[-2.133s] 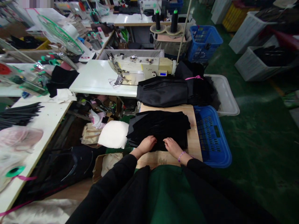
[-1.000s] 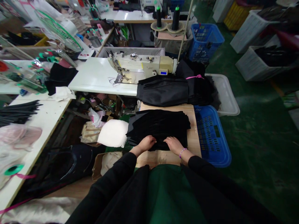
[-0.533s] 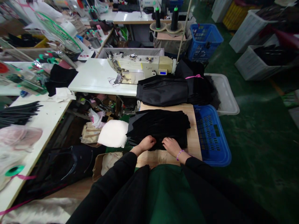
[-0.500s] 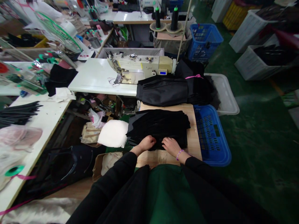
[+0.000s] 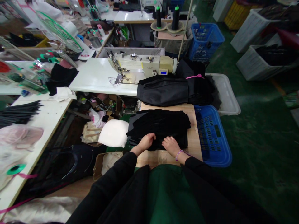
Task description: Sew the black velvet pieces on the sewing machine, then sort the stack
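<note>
A stack of black fabric pieces (image 5: pixel 161 123) lies on a wooden board (image 5: pixel 195 137) in front of me. At the stack's near edge, my left hand (image 5: pixel 147 141) has its fingers curled in, closed on the fabric. A short gap to the right, my right hand (image 5: pixel 171 145) bends its fingers over the same edge and grips it, the fingertips partly hidden. Beyond this stack lies a second pile of black fabric (image 5: pixel 163 91), and a bundle with a pink tie (image 5: pixel 197 76) rests at its right.
A sewing machine (image 5: pixel 144 65) stands on a white table (image 5: pixel 93 77) behind the fabric. Right of the board is a blue basket (image 5: pixel 226 152), with a pale plastic bin (image 5: pixel 227 93) beyond. A white cushion (image 5: pixel 114 133) sits left of the stack.
My left hand has risen slightly and moved a little away from me at the stack's edge. The right hand has shifted only slightly; the stack looks the same.
</note>
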{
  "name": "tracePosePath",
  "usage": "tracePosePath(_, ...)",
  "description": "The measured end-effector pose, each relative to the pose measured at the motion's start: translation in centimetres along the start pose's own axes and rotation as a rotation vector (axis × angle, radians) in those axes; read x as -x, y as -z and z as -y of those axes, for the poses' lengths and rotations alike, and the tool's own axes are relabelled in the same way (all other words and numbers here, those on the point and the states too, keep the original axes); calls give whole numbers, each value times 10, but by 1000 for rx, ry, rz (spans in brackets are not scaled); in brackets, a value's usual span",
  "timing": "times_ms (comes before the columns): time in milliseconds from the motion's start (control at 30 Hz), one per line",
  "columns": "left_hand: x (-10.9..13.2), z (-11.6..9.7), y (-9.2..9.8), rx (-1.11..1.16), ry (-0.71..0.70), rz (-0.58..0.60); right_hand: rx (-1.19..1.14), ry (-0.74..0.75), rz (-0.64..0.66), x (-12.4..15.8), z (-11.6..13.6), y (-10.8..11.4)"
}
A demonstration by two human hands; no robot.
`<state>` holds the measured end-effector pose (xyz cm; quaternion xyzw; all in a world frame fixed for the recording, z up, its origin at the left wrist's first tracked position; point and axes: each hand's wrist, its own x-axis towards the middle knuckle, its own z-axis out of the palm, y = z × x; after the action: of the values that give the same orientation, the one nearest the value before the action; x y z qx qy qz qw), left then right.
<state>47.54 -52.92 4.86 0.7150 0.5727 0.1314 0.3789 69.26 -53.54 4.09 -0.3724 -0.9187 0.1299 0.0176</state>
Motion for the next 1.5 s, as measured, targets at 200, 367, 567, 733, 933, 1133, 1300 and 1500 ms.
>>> tracePosePath(200,5,0,1,-33,-91,103,-11,-88,2,-2,-2,-3)
tracePosePath(367,2,-1,-1,-64,-92,116,6,-108,-11,-5,1,3)
tracePosePath(567,0,-14,14,-64,-101,60,55,-141,-43,-1,-4,11)
tracePosePath(733,6,-21,23,-115,-219,-87,67,-197,-111,16,-16,15)
tracePosePath(933,5,-11,14,-154,-170,-180,68,-237,-234,23,-13,34)
tracePosePath(1133,7,-15,15,-163,-164,-209,31,-34,-194,-35,2,40)
tracePosePath(1300,26,-27,-22,603,185,-477,-25,-18,-156,-57,-4,38)
tracePosePath(1500,18,-26,-68,1612,749,-377,-88,61,-76,-68,-21,59)
